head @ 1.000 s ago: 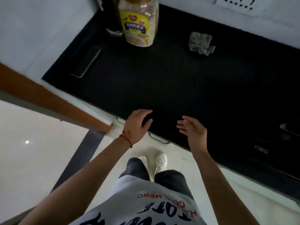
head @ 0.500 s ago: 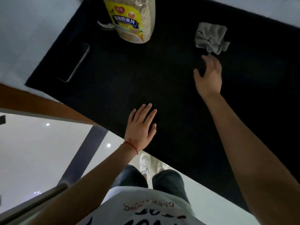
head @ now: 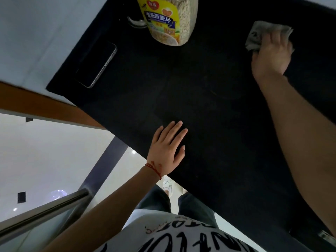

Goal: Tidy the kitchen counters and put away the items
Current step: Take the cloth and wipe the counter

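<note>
Two hands are out over the black surface (head: 209,110). Right hand (head: 271,55) is at the far right, on top of a crumpled grey cloth (head: 261,31); its fingers curl down over the cloth's near edge, so the grip looks closed on the fabric, tho the fingertips are hidden underneath and a firm pinch vs. a loose press can't be told. Cloth looks to be on the surface, not lifted. Left hand (head: 168,148) lies flat near the near edge, fingers spread, holding nothing, prob. bracing while the person leans in.

Other things on the surface: a clear jar of oats (head: 169,20) w/ a yellow label at the far middle, upright, top cut off by the frame; a glass item (head: 135,23) just left of and behind it, too dark to name; a dark phone (head: 96,65) lying flat toward the far left corner, well apart from both hands.

Progress, as a judgement: early. Nothing looks put away yet; jar, phone and the glass item all sit out, and the cloth is only just in hand. Likely step in hand is taking up the cloth, either to wipe the surface or to stow it. Left to do: wipe, then move jar, phone etc. to their places. Whether the dark top is dirty can't be seen.
</note>
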`<move>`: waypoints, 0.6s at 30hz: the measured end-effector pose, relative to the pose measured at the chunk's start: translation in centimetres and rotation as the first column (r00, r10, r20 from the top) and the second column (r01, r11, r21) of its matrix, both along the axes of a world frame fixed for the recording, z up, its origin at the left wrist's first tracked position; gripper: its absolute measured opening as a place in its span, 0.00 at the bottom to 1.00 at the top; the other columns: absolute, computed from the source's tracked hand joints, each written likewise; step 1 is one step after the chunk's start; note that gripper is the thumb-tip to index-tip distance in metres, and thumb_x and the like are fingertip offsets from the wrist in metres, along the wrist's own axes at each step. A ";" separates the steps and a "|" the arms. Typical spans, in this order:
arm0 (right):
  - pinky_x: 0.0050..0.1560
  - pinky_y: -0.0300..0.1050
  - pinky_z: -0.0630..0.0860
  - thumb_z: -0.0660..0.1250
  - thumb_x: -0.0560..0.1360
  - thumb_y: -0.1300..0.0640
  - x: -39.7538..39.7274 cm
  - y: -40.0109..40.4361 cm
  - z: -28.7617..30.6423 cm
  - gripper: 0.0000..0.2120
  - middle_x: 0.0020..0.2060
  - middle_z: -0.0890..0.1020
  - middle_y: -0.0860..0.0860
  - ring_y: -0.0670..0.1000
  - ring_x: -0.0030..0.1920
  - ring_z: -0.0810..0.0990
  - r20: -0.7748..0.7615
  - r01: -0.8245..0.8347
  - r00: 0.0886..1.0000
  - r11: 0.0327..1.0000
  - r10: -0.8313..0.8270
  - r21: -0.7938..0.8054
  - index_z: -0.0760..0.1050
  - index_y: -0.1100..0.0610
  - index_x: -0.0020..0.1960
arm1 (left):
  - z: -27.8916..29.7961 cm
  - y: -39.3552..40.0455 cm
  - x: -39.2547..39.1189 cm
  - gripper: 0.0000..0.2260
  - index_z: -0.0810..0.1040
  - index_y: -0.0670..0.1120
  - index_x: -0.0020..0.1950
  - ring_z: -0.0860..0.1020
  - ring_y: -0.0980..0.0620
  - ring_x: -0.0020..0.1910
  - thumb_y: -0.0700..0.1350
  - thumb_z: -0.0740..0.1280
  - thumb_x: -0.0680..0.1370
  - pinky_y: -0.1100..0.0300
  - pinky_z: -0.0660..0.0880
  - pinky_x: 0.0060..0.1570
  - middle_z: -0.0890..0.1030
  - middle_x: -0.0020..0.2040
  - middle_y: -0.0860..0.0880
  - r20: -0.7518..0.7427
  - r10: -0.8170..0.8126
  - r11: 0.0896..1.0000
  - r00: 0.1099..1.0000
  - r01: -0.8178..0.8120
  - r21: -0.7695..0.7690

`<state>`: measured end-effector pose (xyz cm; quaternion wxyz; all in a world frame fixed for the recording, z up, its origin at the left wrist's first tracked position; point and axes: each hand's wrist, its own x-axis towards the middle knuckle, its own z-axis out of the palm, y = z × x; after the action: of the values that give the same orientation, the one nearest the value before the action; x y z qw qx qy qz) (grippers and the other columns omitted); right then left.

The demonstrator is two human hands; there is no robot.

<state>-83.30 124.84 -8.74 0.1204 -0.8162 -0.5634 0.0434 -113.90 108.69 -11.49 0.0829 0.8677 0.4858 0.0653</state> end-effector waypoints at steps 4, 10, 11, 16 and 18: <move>0.69 0.58 0.58 0.58 0.75 0.65 -0.1 -0.1 0.1 0.22 0.69 0.66 0.62 0.63 0.71 0.60 0.014 0.016 1.000 1.000 -0.016 0.024 0.64 0.63 0.69 | 0.0 0.0 0.0 0.19 0.69 0.49 0.66 0.64 0.50 0.70 0.50 0.59 0.75 0.53 0.56 0.70 0.72 0.69 0.47 -0.005 0.003 1.000 1.000 -0.003 -0.013; 0.69 0.59 0.61 0.59 0.75 0.65 -1.6 -3.2 0.2 0.20 0.67 0.69 0.60 0.61 0.71 0.62 -0.036 0.058 0.998 0.997 -0.057 0.046 0.67 0.60 0.67 | 0.2 0.0 -0.1 0.19 0.69 0.49 0.66 0.68 0.49 0.69 0.51 0.58 0.76 0.53 0.57 0.71 0.72 0.69 0.47 -0.027 -0.009 1.000 1.000 0.009 -0.021; 0.68 0.59 0.62 0.59 0.75 0.65 -2.2 -4.3 0.0 0.20 0.66 0.70 0.60 0.60 0.70 0.63 -0.042 0.062 0.997 0.997 -0.059 0.052 0.68 0.60 0.66 | 0.3 0.0 -0.2 0.19 0.69 0.49 0.66 0.68 0.49 0.69 0.51 0.57 0.75 0.52 0.58 0.70 0.73 0.68 0.47 -0.025 -0.012 1.000 1.000 0.011 -0.023; 0.63 0.60 0.68 0.62 0.73 0.64 -6.9 -11.5 -0.4 0.20 0.62 0.75 0.60 0.62 0.65 0.70 -0.077 0.117 0.991 0.986 -0.108 0.115 0.70 0.60 0.64 | 0.5 0.0 -0.2 0.20 0.71 0.47 0.65 0.71 0.47 0.68 0.51 0.56 0.75 0.47 0.65 0.67 0.74 0.67 0.46 -0.037 -0.041 0.999 0.998 0.040 -0.035; 0.59 0.61 0.72 0.64 0.71 0.65 -9.2 -14.6 -0.3 0.19 0.58 0.78 0.60 0.63 0.61 0.74 -0.072 0.147 0.988 0.975 -0.136 0.164 0.73 0.62 0.61 | 0.5 0.1 -0.3 0.20 0.71 0.47 0.65 0.71 0.46 0.68 0.51 0.55 0.75 0.46 0.65 0.67 0.73 0.68 0.46 -0.053 -0.056 0.997 0.997 0.053 -0.047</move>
<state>-92.53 110.28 -9.07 0.2091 -0.8394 -0.5016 0.0114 -114.20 108.75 -10.96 0.0912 0.8800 0.4653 0.0286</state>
